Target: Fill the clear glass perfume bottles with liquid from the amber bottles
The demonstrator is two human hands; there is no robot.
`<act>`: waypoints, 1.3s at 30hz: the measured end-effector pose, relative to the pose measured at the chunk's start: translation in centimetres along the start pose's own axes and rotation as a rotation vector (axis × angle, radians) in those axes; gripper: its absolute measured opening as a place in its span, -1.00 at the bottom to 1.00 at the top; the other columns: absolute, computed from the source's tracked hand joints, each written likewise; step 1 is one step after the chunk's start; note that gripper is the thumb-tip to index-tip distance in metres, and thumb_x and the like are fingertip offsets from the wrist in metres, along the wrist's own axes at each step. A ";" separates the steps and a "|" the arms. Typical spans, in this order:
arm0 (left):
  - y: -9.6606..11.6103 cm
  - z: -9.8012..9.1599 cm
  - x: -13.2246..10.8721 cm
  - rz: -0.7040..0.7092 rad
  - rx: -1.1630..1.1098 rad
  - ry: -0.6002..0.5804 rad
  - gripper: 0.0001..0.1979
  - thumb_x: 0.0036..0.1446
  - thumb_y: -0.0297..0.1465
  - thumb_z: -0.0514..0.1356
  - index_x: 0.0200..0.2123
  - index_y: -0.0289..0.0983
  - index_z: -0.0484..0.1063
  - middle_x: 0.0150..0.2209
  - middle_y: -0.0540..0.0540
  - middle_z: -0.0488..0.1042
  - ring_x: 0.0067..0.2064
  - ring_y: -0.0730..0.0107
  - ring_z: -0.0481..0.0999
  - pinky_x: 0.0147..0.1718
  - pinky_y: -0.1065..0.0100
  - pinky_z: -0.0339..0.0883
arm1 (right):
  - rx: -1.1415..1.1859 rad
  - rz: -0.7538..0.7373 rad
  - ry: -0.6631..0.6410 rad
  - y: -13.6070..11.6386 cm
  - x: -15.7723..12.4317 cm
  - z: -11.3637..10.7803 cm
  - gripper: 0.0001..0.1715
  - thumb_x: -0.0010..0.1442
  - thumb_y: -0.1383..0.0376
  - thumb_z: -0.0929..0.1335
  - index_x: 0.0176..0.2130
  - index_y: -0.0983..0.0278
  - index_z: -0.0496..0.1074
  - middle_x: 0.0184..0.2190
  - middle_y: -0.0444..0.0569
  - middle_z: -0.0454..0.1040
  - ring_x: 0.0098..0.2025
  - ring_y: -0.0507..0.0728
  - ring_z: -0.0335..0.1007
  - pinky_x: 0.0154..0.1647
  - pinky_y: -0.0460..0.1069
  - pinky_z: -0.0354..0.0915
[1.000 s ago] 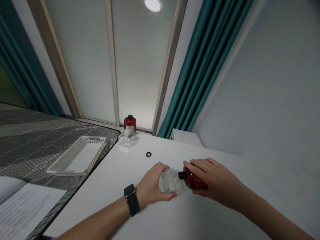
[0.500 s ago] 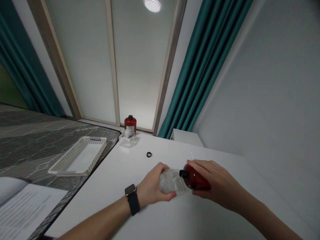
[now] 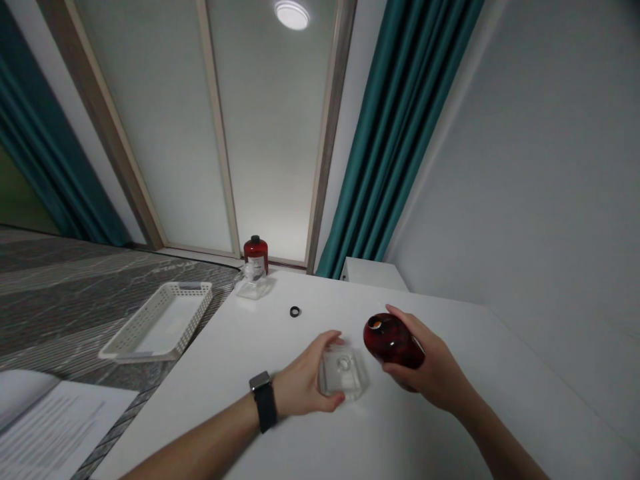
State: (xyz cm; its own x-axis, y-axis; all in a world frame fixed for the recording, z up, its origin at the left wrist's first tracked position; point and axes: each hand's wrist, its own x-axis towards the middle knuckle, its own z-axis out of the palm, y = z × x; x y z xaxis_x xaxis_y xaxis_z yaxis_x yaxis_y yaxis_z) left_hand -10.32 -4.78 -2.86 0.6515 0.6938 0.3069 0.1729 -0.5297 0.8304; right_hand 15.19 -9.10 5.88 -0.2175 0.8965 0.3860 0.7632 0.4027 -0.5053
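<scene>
My left hand [image 3: 311, 373], with a black watch at the wrist, is wrapped round a clear square bottle [image 3: 344, 377] with a round open mouth, close to the white tabletop. Just to its right, a dark red bottle [image 3: 396, 343] is gripped by my right hand [image 3: 430, 363]. The red bottle is tilted, its mouth facing up and left; something orange and white shows in the opening. The two bottles are apart. Whether liquid is in the clear bottle, I cannot tell. A small black ring [image 3: 295, 312] lies on the table beyond my left hand.
At the table's [image 3: 280, 427] far left corner stand another red bottle [image 3: 257, 250] with a black cap and a clear container [image 3: 251, 289]. A white perforated basket [image 3: 186, 330] and an open book [image 3: 75, 420] lie on the dark patterned surface to the left. A wall [image 3: 550, 200] rises on the right.
The red bottle has moved away from the clear bottle's mouth and turned more upright. The clear bottle has gone from tilted towards the red one to nearly upright, still in my left hand.
</scene>
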 end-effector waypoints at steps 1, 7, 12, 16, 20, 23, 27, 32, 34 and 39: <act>0.2 -0.3 0.1 0.035 0.030 -0.037 -0.06 -0.12 -0.48 0.39 0.30 -0.19 0.02 0.16 -0.23 0.32 0.15 0.05 0.35 0.19 -0.01 0.21 | 0.022 0.015 0.012 0.3 -0.2 0.3 -0.13 -0.01 0.33 0.44 0.26 0.17 0.19 0.16 0.15 0.43 0.18 0.35 0.42 0.13 0.23 0.39; 1.2 -1.2 1.0 0.100 0.186 -0.130 -0.19 -0.05 -0.36 0.42 0.27 -0.20 0.23 0.10 -0.22 0.43 0.08 0.05 0.41 0.14 0.05 0.29 | 0.094 0.084 0.036 2.1 -1.6 2.2 -0.13 -0.02 0.33 0.44 0.26 0.22 0.19 0.18 0.20 0.41 0.20 0.36 0.38 0.19 0.27 0.32; 0.6 -0.6 0.6 0.091 0.156 -0.067 -0.25 -0.11 -0.34 0.46 0.16 -0.26 0.29 0.07 -0.24 0.46 0.07 0.06 0.44 0.11 0.07 0.32 | 0.106 0.089 0.021 2.6 -2.4 2.7 -0.11 -0.01 0.34 0.44 0.27 0.20 0.18 0.18 0.18 0.42 0.22 0.36 0.37 0.18 0.27 0.33; 0.3 0.2 0.2 0.012 0.075 -0.003 -0.31 -0.16 -0.41 0.46 0.06 -0.24 0.27 0.06 -0.22 0.44 0.07 0.08 0.45 0.09 0.07 0.34 | 0.091 0.028 -0.035 2.3 -2.5 2.0 -0.11 0.00 0.33 0.45 0.28 0.18 0.17 0.16 0.17 0.44 0.18 0.34 0.41 0.13 0.21 0.39; 0.3 1.0 0.2 -0.107 0.048 -0.001 -0.14 -0.23 -0.36 0.50 0.14 -0.24 0.20 0.10 -0.22 0.42 0.08 0.04 0.47 0.10 0.04 0.34 | -0.001 -0.059 -0.114 2.1 -2.5 1.4 -0.05 0.00 0.31 0.49 0.30 0.14 0.13 0.20 0.17 0.40 0.19 0.33 0.40 0.14 0.23 0.39; 0.3 1.3 0.3 -0.062 0.083 0.023 -0.18 -0.14 -0.40 0.45 0.20 -0.22 0.20 0.05 -0.18 0.45 0.06 0.09 0.48 0.08 0.09 0.35 | -0.107 -0.113 -0.152 2.0 -2.5 1.2 -0.02 -0.02 0.29 0.53 0.30 0.15 0.15 0.18 0.18 0.43 0.17 0.35 0.42 0.13 0.26 0.40; 0.7 1.1 0.6 0.035 0.110 0.018 -0.27 -0.06 -0.40 0.39 0.21 -0.18 0.26 0.03 -0.15 0.44 0.03 0.15 0.48 0.07 0.16 0.38 | -0.216 -0.175 -0.172 1.6 -2.2 0.8 0.02 -0.04 0.30 0.53 0.31 0.15 0.13 0.15 0.17 0.46 0.13 0.35 0.45 0.11 0.27 0.41; 1.6 0.5 0.7 0.063 0.205 0.010 -0.30 -0.03 -0.38 0.37 0.19 -0.21 0.22 0.04 -0.18 0.40 0.05 0.11 0.46 0.08 0.13 0.38 | -0.296 -0.196 -0.199 0.7 -1.8 0.1 0.00 -0.03 0.29 0.53 0.31 0.17 0.14 0.14 0.19 0.47 0.12 0.36 0.46 0.08 0.27 0.41; 1.8 0.3 0.7 0.067 0.226 0.027 -0.33 -0.01 -0.38 0.36 0.16 -0.23 0.20 0.01 -0.19 0.40 0.02 0.10 0.46 0.03 0.11 0.40 | -0.321 -0.211 -0.210 0.5 -1.5 -0.1 0.00 -0.04 0.28 0.54 0.30 0.19 0.15 0.12 0.20 0.49 0.09 0.36 0.47 0.05 0.26 0.43; 2.3 -0.1 0.7 0.117 0.245 0.063 -0.37 0.05 -0.39 0.33 0.15 -0.24 0.16 0.01 -0.20 0.37 0.03 0.09 0.44 0.03 0.09 0.40 | -0.359 -0.261 -0.219 0.2 -0.9 -0.5 0.00 -0.03 0.27 0.53 0.30 0.21 0.14 0.10 0.19 0.50 0.06 0.35 0.49 0.01 0.24 0.44</act>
State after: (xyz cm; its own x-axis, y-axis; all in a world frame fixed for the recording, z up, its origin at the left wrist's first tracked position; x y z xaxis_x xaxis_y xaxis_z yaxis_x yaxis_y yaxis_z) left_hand -9.51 -5.47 -0.65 0.6317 0.6458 0.4288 0.2775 -0.7049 0.6528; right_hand 15.88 -9.94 5.84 -0.5226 0.8074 0.2738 0.8193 0.5644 -0.1007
